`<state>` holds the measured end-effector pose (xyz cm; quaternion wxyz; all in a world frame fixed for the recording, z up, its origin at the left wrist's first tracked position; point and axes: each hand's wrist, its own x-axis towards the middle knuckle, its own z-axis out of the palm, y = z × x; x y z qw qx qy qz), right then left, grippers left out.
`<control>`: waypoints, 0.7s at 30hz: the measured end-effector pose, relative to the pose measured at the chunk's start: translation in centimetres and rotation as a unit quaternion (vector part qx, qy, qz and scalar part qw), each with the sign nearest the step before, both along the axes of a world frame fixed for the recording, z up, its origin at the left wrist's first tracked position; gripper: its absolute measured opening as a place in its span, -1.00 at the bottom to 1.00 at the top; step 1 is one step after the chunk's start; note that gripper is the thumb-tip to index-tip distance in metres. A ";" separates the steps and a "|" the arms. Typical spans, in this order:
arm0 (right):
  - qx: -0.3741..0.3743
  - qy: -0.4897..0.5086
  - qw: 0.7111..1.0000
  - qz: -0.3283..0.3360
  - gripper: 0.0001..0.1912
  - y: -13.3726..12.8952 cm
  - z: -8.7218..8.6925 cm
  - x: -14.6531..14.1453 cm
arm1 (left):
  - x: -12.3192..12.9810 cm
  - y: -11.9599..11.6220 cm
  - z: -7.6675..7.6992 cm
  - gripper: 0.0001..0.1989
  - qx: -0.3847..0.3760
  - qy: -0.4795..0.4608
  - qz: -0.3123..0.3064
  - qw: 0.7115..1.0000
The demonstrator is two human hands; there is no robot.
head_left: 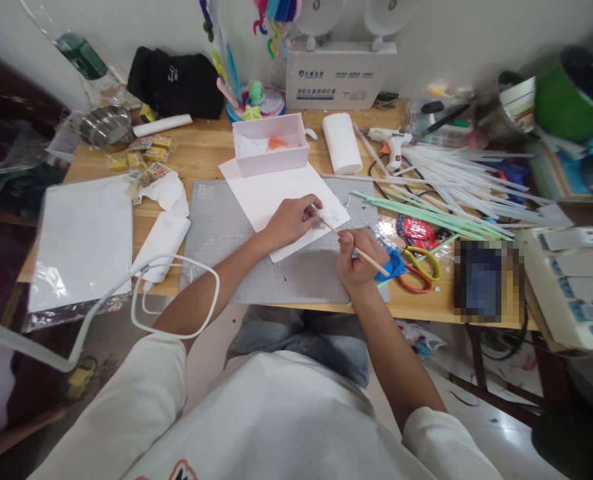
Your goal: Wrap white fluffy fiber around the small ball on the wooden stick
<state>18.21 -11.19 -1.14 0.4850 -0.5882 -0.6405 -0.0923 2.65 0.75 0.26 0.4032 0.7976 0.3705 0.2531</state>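
A thin wooden stick (365,255) slants across the front of my body. My right hand (359,257) is closed around its lower part, thumb on top. At the stick's far end, my left hand (296,219) pinches the tip between thumb and fingers; what else may be in the pinch is too small to make out. Both hands hover over a white sheet of paper (271,193), which lies turned on a grey cutting mat (211,233). A whitish, fluffy-looking patch (332,211) shows on the paper just beyond the stick's tip.
Behind the paper stands a pale pink box (271,160) with white and orange bits inside. A white roll (343,143), a glue gun (394,143), many glue sticks (451,177) and scissors (421,270) lie right. A power bank (161,243) and wrapped white sheets (84,240) lie left.
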 end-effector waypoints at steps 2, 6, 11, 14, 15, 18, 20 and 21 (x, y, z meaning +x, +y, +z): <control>0.001 -0.001 1.000 0.004 -0.76 0.1 0.0 0.0 | 0.0 0.0 0.0 -0.81 0.002 -0.001 0.001 1.000; -0.006 -0.001 1.000 0.002 -0.77 0.2 0.0 0.0 | -0.2 0.1 -0.2 -0.84 0.019 -0.008 0.015 1.000; -0.026 0.008 1.000 0.007 -0.74 0.3 0.2 -0.1 | -0.8 0.5 -0.6 -0.78 0.035 0.003 0.084 0.996; -0.061 -0.006 0.998 -0.004 -0.68 0.7 0.9 0.0 | -0.9 0.6 -0.8 -0.78 0.031 0.021 0.089 0.995; -0.077 -0.010 0.997 -0.008 -0.65 1.0 1.2 0.1 | -0.9 0.6 -0.8 -0.78 0.030 0.024 0.088 0.995; -0.127 -0.013 0.992 -0.006 -0.60 2.2 2.7 0.4 | -0.9 0.6 -1.0 -0.77 0.027 0.025 0.083 0.996; -0.168 -0.016 0.985 0.014 -0.60 3.3 3.9 0.7 | -0.9 0.7 -1.1 -0.75 0.024 0.024 0.081 0.996; -0.191 -0.021 0.981 0.027 -0.60 3.9 4.5 0.8 | -0.9 0.8 -1.1 -0.74 0.023 0.025 0.081 0.996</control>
